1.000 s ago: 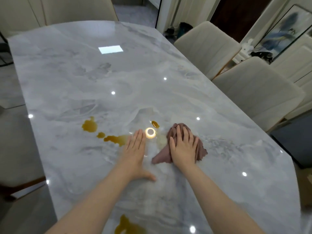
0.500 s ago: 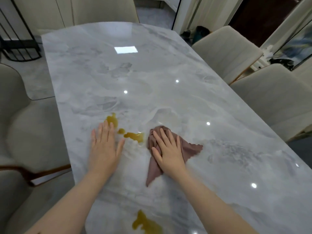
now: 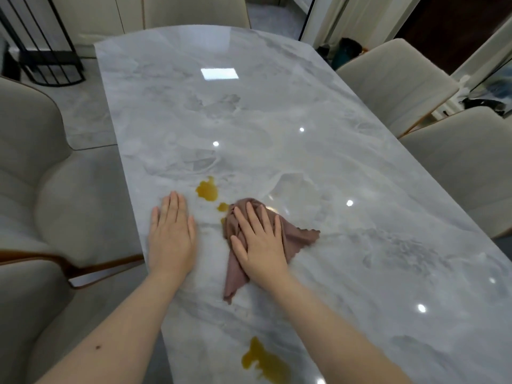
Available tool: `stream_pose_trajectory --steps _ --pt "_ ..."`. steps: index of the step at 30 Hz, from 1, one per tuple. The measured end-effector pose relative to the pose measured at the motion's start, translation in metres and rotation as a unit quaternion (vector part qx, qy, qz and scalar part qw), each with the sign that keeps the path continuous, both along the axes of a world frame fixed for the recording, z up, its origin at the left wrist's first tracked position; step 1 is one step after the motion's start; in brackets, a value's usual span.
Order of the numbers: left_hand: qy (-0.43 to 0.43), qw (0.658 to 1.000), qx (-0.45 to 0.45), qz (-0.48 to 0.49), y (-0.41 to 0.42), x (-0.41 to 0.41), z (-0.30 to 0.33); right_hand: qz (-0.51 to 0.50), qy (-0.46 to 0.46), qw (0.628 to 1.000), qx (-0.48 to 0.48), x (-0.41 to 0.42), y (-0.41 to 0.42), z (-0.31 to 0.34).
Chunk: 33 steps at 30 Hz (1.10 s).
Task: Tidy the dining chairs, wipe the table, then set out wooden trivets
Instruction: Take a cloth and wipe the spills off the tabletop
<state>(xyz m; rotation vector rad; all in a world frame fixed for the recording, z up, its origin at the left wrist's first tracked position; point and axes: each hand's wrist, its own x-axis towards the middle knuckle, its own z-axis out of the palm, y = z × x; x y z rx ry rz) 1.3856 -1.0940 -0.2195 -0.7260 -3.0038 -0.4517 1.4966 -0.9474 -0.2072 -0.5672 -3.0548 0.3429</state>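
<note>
Right hand [image 3: 259, 245], fingers spread, presses cloth [image 3: 293, 235] onto tabletop [image 3: 277, 120] to wipe spill [image 3: 207, 191]; left hand [image 3: 171, 239], fingers together, braces flat.

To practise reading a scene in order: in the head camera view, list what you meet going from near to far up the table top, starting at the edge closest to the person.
Large yellow spill → right hand pressing flat on the brown cloth → small yellow spill → rectangular light reflection → far chair beyond the marble table.
</note>
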Motion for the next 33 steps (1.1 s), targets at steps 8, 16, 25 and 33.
stream_pose_trajectory --steps 8,16,25,33 --pt "0.005 1.0 -0.002 0.0 0.001 0.0 0.002 -0.078 -0.009 0.997 0.003 -0.035 0.049 0.005" --pt "0.013 1.0 -0.006 0.005 0.002 -0.001 -0.001 0.068 0.0 0.997 -0.035 -0.143 0.019 0.004" --pt "-0.006 0.998 0.067 0.017 0.002 0.0 0.004 0.25 -0.023 0.96 -0.123 -0.032 0.01 0.011" --pt "-0.022 0.994 0.11 0.011 0.0 0.002 0.007 -0.023 0.045 0.905 -0.423 0.005 0.015 0.067"
